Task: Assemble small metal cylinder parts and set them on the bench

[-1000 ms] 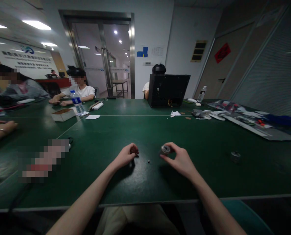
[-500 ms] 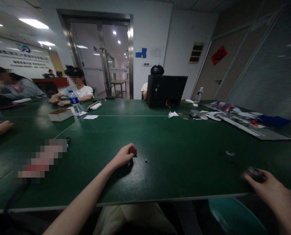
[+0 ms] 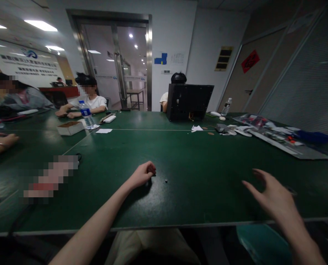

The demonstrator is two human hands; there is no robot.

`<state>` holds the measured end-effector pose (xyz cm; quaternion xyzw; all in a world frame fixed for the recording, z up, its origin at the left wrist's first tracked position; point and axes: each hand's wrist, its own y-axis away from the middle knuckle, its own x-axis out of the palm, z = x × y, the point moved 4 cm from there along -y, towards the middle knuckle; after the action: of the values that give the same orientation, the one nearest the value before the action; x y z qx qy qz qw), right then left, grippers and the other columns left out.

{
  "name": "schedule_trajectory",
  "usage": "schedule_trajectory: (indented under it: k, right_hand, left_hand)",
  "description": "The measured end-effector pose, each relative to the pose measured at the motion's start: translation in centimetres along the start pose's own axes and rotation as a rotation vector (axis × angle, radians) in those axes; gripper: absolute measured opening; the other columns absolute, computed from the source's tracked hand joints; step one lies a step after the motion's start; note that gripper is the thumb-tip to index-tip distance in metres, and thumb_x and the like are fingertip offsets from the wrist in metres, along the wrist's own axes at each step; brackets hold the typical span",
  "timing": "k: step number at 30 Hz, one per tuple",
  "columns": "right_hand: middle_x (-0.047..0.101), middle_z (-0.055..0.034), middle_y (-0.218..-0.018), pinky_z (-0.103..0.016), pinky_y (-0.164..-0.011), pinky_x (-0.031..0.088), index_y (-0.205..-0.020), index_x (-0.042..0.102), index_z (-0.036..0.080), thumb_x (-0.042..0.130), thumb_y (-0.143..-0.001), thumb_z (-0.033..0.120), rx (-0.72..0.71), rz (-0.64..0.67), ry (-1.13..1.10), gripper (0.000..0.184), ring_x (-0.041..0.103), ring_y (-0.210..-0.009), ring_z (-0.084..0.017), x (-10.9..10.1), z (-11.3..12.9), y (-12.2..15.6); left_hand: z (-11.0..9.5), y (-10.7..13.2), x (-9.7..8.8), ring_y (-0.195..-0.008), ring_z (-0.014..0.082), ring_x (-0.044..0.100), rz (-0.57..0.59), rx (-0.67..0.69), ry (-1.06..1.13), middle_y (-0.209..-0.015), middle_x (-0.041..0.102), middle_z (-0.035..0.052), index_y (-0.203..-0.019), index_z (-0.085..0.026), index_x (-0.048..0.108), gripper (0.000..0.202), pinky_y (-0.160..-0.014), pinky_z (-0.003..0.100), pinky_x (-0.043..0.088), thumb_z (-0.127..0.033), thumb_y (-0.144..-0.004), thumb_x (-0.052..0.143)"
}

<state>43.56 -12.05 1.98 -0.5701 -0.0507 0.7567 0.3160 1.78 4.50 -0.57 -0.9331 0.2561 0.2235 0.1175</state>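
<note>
Green tabletop [image 3: 197, 154] lies below. Right hand [image 3: 275, 193] spreads wide, holding nothing; left hand [image 3: 141, 175] curls loosely, contents hidden.

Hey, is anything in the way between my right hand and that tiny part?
Nothing visible stands between your right hand and the tiny part; only the green table shows there. Your left hand is on the part's other side.

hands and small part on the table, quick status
Left hand curled, contents unclear; right hand open. Small part on table between them. Right hand partly blocking view of round part.
</note>
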Motion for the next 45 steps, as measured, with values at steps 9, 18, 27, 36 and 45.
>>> schedule_trajectory:
  k: [9, 18, 27, 36, 45]
  right_hand:
    - [0.062, -0.0085, -0.109, -0.033, -0.087, 0.045, -0.115, 0.057, 0.022, 0.053, -0.083, 0.027, -0.621, 0.588, -0.277, 0.032, 0.059, -0.100, -0.022, 6.4, 22.0, 3.8]
    - [0.063, -0.0053, -0.083, -0.027, -0.072, 0.043, -0.084, 0.064, 0.016, 0.055, -0.079, 0.014, -0.726, 0.818, -0.435, 0.011, 0.059, -0.078, -0.016, 10.7, 26.8, 1.3]
    - [0.059, 0.0014, -0.073, -0.018, -0.057, 0.040, -0.085, 0.060, 0.014, 0.075, -0.067, 0.034, -0.031, 1.153, -1.523, 0.030, 0.051, -0.058, -0.006, 14.3, 27.4, 1.6]
    - [0.058, 0.0020, -0.070, -0.015, -0.048, 0.035, -0.081, 0.058, 0.015, 0.077, -0.066, 0.037, 0.139, 1.117, -1.693, 0.033, 0.047, -0.052, -0.003, 14.9, 27.5, 2.0]
    - [0.060, 0.0022, -0.066, -0.014, -0.044, 0.033, -0.081, 0.053, 0.016, 0.077, -0.066, 0.039, 0.133, 1.102, -1.681, 0.037, 0.047, -0.048, -0.003, 14.7, 27.6, 2.1]
  left_hand:
    - [-0.7, 0.4, -0.2, -0.073, 0.0138, 0.060, 0.001, 0.028, -0.086, -0.076, 0.064, 0.0013, -0.083, -0.016, 0.054, 0.028, -0.066, 0.023, 0.046, 0.000, -0.063, 0.043]
    - [-0.8, 0.4, -0.2, -0.072, 0.0138, 0.058, 0.000, 0.062, -0.122, -0.077, 0.063, 0.0012, -0.082, -0.016, 0.055, 0.027, -0.067, 0.023, 0.044, -0.002, -0.063, 0.043]
    - [-0.9, 0.4, -0.3, -0.067, 0.0124, 0.055, -0.006, 0.073, -0.103, -0.072, 0.061, -0.0006, -0.082, -0.016, 0.056, 0.022, -0.061, 0.021, 0.040, -0.005, -0.067, 0.044]
    - [-3.3, 1.0, -1.3, -0.066, 0.0119, 0.057, -0.176, 0.175, -0.129, -0.074, 0.064, 0.0013, -0.079, -0.014, 0.059, 0.017, -0.061, 0.021, 0.041, -0.006, -0.070, 0.047]
    - [-4.2, 1.2, -1.3, -0.065, 0.0142, 0.058, -0.116, 0.154, -0.126, -0.079, 0.070, 0.0065, -0.086, -0.011, 0.069, 0.022, -0.060, 0.022, 0.042, -0.030, -0.078, 0.060]
